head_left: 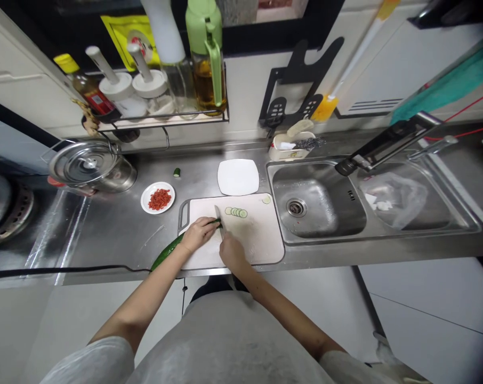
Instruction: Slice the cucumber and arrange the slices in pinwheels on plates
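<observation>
My left hand (200, 232) is closed over a long green cucumber (168, 252), which lies slantwise across the left side of the white cutting board (261, 237). Its far end pokes out past my fingers. My right hand (231, 253) grips a knife (218, 214) by the handle, which my fingers cover. The blade rests against the cut end of the cucumber. Several thin cucumber slices (236, 212) overlap in a row to the right of the blade. A single slice (266, 199) lies at the board's far right corner.
Behind the board stands a white square plate (238, 177). A round plate of chopped red pieces (159, 199) and a cucumber stub (176, 172) sit to the left. A lidded steel pot (93, 165) stands farther left. The double sink (321, 202) borders the board's right side.
</observation>
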`<control>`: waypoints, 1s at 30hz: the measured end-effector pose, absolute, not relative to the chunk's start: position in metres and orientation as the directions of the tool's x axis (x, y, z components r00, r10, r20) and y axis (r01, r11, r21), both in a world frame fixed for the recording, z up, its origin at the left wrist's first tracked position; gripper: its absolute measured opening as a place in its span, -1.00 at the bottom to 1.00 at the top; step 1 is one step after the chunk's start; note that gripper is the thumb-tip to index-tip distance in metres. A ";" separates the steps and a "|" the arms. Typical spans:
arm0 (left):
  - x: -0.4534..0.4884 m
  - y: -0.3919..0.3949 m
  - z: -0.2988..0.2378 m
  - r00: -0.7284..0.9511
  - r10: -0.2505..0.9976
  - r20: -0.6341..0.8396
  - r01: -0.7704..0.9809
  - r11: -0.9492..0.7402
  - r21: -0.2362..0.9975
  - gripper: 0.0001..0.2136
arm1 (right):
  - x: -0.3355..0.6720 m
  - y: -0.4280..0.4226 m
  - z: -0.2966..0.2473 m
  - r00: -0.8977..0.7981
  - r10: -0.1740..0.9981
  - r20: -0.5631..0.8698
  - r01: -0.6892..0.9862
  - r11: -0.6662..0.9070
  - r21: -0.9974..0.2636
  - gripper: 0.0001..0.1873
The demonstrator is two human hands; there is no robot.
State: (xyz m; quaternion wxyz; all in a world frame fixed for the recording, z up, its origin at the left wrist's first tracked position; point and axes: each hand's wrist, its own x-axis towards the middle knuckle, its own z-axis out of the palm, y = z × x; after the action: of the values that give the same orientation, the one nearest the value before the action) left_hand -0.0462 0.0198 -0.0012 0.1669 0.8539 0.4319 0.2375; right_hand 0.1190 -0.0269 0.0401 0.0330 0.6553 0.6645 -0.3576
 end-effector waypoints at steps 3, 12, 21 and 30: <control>-0.044 0.017 0.002 0.485 0.841 0.240 0.682 -0.536 0.498 -0.76 | 0.127 -0.025 0.042 -0.140 0.854 -0.501 0.892 -0.110 -0.438 -0.64; -0.031 0.035 0.022 -0.184 0.980 0.075 0.532 0.035 0.846 -0.67 | 0.208 -0.027 0.057 -0.084 0.961 -0.265 0.993 0.059 -0.102 -0.54; 0.024 0.048 0.049 0.332 0.939 -0.085 0.470 -0.087 0.878 -0.67 | 0.261 -0.032 0.053 -0.204 0.979 0.005 0.978 0.204 -0.031 -0.44; 0.062 0.033 0.042 0.381 0.912 -0.150 0.669 -0.160 0.726 -0.91 | 0.283 -0.047 0.033 -0.248 0.969 -0.017 0.969 0.248 -0.022 -0.45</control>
State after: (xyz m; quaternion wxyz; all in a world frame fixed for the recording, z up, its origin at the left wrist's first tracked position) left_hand 0.0624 0.0335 0.0419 0.3706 0.7436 0.5317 0.1641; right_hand 0.2832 -0.0469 0.0335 0.0001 0.6132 0.7898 -0.0137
